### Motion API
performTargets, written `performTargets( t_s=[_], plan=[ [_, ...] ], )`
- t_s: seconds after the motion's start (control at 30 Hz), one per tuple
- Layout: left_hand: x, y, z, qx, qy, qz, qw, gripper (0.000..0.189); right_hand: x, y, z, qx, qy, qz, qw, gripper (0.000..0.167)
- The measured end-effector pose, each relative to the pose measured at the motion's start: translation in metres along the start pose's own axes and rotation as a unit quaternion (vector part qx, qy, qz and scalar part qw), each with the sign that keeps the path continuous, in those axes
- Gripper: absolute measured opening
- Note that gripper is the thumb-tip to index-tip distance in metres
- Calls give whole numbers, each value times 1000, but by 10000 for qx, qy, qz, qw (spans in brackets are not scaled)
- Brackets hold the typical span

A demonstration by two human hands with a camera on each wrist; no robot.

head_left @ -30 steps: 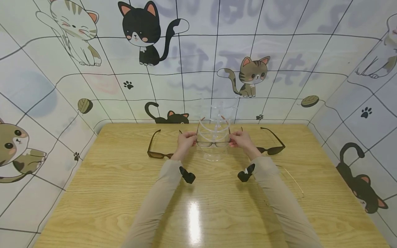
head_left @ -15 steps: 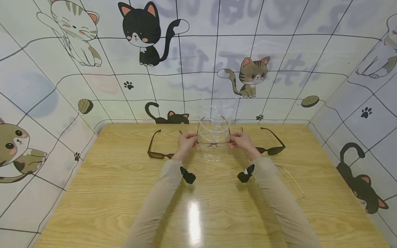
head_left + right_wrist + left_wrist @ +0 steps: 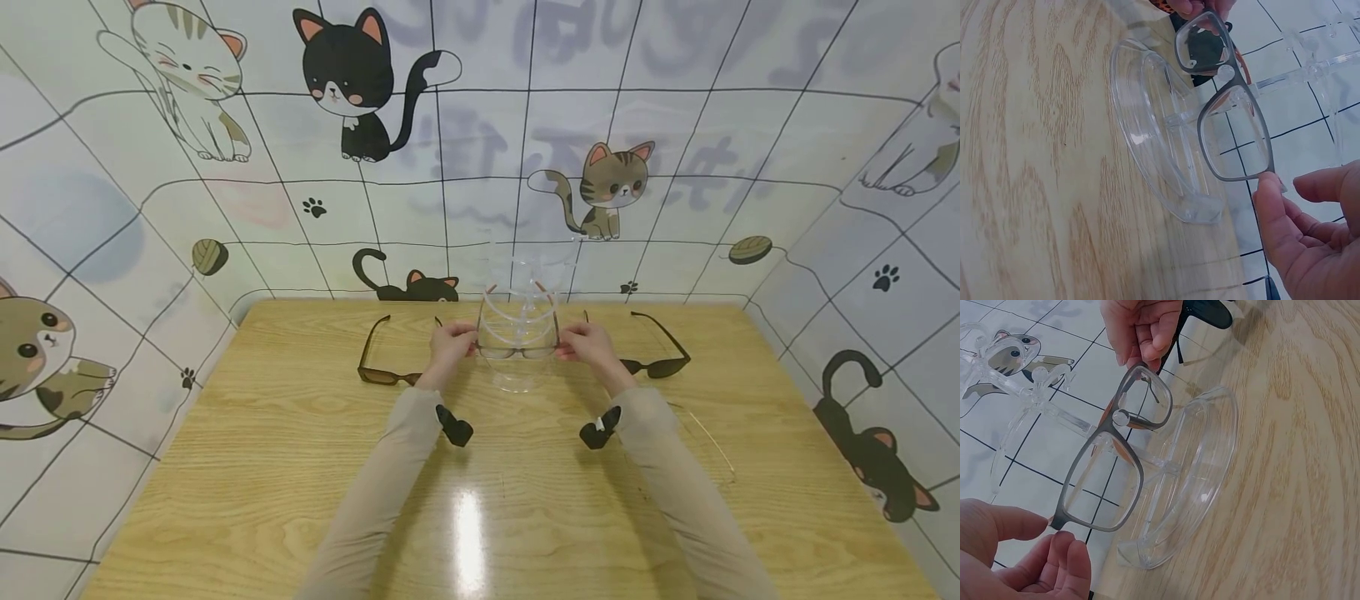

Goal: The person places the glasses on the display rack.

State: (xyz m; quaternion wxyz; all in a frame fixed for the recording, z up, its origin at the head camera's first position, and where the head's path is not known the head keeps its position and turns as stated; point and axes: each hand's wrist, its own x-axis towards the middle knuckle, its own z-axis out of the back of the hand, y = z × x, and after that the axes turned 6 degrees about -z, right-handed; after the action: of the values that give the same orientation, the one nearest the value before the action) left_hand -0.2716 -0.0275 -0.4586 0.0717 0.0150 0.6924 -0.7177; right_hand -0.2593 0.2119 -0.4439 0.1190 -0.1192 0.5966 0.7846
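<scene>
Grey-framed eyeglasses (image 3: 517, 352) stand at the clear display stand (image 3: 1216, 462), the bridge against a round clear knob, the lenses facing me. My left hand (image 3: 450, 343) pinches the frame's left hinge corner between thumb and fingertips. On the other side my right hand (image 3: 588, 346) is at the right hinge corner. In the right wrist view a fingertip of the right hand (image 3: 1310, 231) touches that corner, while its thumb stands slightly apart from the frame. The temples run back past the stand's curved arms.
Brown sunglasses (image 3: 382, 377) lie left of the stand, black sunglasses (image 3: 666, 367) to its right. Thin gold-rimmed glasses (image 3: 708, 437) lie partly under the right forearm. Behind the wooden table (image 3: 300, 467) rises a cat-print wall covering (image 3: 480, 150).
My right hand has shifted slightly to the right at the frame's corner. The left hand and the eyeglasses stay almost where they were; the head view has tilted a little.
</scene>
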Motion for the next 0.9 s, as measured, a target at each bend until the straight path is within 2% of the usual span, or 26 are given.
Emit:
performTargets(
  t_s=[0.47,0.9],
  plan=[
    [-12,-7,10,100,13,-309,9995,21,-21,5,9,-190,-135,158,9996,35],
    [-19,-7,22,334,141,-363,9987,24,-40,5,11,-188,65,565,9982,34]
  ],
)
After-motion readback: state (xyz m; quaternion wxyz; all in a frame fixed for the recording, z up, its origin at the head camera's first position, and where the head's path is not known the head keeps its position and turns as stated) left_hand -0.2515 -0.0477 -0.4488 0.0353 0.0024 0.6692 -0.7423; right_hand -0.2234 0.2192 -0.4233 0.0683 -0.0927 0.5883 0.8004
